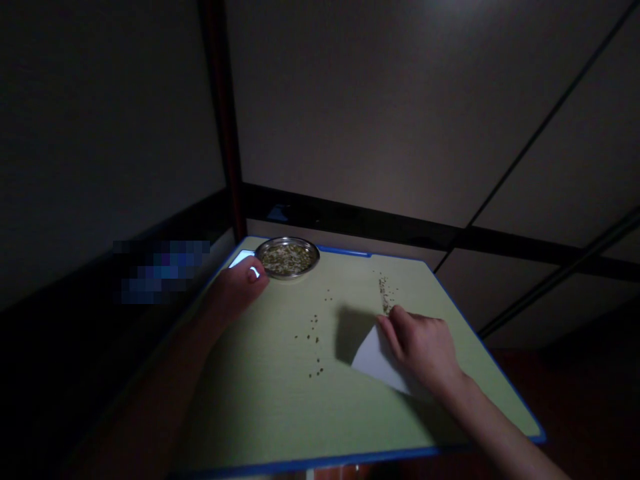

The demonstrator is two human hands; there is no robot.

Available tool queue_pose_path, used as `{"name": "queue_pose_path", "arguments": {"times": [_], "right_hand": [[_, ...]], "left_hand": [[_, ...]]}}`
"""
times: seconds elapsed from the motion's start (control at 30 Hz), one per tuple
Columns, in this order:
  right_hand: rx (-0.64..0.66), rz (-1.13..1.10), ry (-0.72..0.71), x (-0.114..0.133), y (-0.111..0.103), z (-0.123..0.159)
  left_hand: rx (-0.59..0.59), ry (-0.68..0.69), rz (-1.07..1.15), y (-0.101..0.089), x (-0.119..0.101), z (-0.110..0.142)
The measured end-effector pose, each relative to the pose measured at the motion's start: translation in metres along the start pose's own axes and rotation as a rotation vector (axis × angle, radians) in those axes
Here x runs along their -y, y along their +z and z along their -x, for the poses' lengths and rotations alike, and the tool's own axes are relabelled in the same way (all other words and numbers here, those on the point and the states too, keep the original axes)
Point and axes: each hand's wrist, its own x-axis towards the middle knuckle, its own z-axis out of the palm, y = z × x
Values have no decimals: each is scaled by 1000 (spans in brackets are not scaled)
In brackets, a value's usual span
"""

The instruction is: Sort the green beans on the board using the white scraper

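Observation:
My right hand (423, 343) grips a white sheet of paper (383, 363), thumb and fingers pinched on its upper edge. Just beyond the fingertips, a narrow line of small brown seeds or grains (384, 293) lies on the table. At the far left, my left hand (246, 279) has its fingers curled beside a round metal dish (287, 275). Small greenish and pale pieces (289, 259) cover the dish's bottom. A bright white, glowing flat thing (241, 258) shows behind the left hand and through a gap in its fingers; what these fingers hold, if anything, is unclear.
The light green table (260, 400) has a blue rim. More loose grains (315, 330) are scattered across its middle. A blue strip (345, 251) runs along the back edge. Panelled walls (350, 120) stand close behind and to the left; the room is dim.

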Motion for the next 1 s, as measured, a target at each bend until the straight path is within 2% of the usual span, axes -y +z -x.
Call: {"name": "queue_pose_path", "arguments": {"times": [0.13,0.27,0.53,0.7,0.8,1.0], "right_hand": [[17,83,144,2,4,-31],[109,45,119,22,10,-46],[255,-2,51,51,16,-38],[275,-16,38,62,21,-34],[284,-12,57,61,25,-37],[281,35,127,41,31,-43]], "left_hand": [[-27,8,-23,-5,-7,2],[-40,-6,-3,-11,-16,5],[-11,7,-26,-18,-25,9],[-21,27,-42,-17,-23,8],[-31,38,-52,-17,-23,9],[-23,20,-45,-18,-26,9]]}}
